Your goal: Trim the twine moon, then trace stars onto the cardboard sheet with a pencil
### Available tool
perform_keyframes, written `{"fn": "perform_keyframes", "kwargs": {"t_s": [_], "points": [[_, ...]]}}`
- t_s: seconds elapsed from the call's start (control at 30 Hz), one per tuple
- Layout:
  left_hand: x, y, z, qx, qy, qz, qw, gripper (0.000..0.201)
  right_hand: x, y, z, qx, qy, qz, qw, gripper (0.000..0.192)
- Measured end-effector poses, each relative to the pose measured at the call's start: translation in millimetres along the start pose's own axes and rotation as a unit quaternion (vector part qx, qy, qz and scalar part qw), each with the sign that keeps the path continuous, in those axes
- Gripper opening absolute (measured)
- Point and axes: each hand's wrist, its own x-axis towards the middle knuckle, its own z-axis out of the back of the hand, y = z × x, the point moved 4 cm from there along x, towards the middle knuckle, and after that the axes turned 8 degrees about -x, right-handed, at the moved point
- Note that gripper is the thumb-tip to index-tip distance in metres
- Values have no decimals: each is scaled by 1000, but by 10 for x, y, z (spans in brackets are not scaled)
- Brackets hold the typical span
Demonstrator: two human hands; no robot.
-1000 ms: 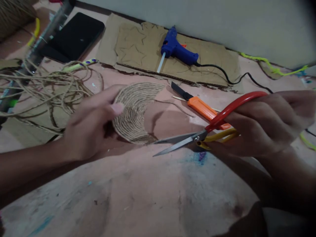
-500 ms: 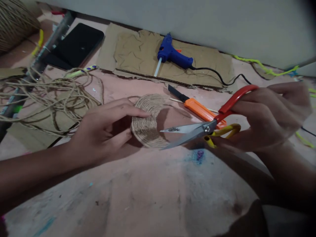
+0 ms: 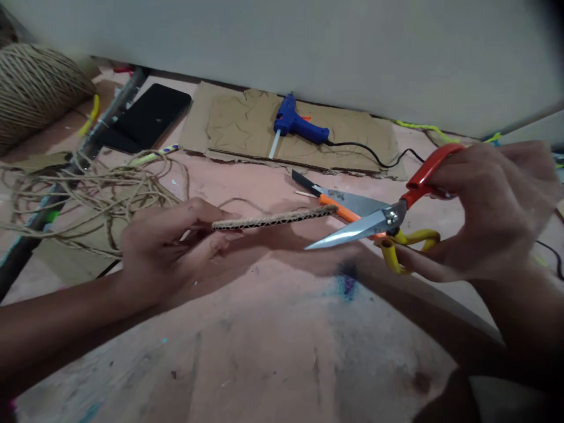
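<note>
Between the thumb and fingers of my left hand (image 3: 176, 247) is a piece of corrugated cardboard covered with twine (image 3: 273, 220), seen edge-on so its wavy core shows. My right hand (image 3: 480, 205) grips scissors (image 3: 392, 217) with one red and one yellow handle loop. The scissor blades are spread apart and point left, close to the right end of the cardboard piece. Behind them an orange box cutter (image 3: 328, 202) lies on the surface, partly covered by the blades and the piece. A strand of twine (image 3: 247, 202) curves up behind the piece.
A blue glue gun (image 3: 299, 120) rests on flat cardboard (image 3: 238, 132) at the back, its black cord running right. Loose twine (image 3: 127, 194) is heaped at left, near a black phone (image 3: 152, 117), a dark pipe (image 3: 26, 258) and a large twine roll (image 3: 39, 88).
My left hand has tilted the twine-covered piece from showing its round coiled face to edge-on. In my right hand the scissors have opened wider and shifted slightly right. The view has tipped up.
</note>
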Motion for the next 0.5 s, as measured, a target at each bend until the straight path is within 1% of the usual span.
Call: {"fn": "perform_keyframes", "kwargs": {"t_s": [0.07,0.13,0.33,0.5], "points": [[-1,-29,-7,24,10,-39,999,28,47,-15,63,-18,26,0,1000,71],[-17,-29,-3,50,15,-65,997,22,88,-2,117,-28,39,0,999,64],[-92,104,68,107,34,-88,990,33,142,93,186,-26,39,11,999,48],[-127,155,86,126,40,-92,987,36,127,107,224,-47,45,14,998,48]]}}
